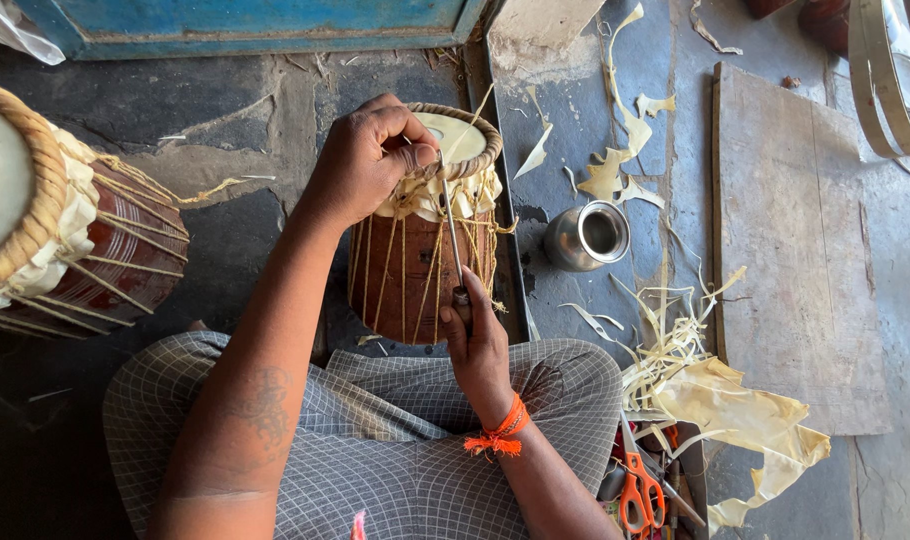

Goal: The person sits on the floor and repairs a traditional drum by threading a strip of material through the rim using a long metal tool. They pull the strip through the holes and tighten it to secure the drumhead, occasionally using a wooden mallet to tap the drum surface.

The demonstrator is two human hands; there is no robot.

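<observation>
A small brown wooden drum (pixel 407 268) with a pale skin head and a braided rim stands on the stone floor in front of my lap. Pale hide straps run down its sides. My left hand (pixel 363 160) is closed over the drum's rim at the top left. My right hand (pixel 478 345) grips the handle of a thin metal rod tool (pixel 451 225), whose shaft runs up the drum's side to the rim beside my left thumb. An orange thread is tied round my right wrist.
A larger drum (pixel 65 225) lies at the left. A small steel pot (pixel 588 236) stands right of the drum, among pale hide scraps (pixel 715 395). Orange-handled scissors (pixel 639 487) lie near my right knee. A wooden board (pixel 795 240) lies on the floor at the right.
</observation>
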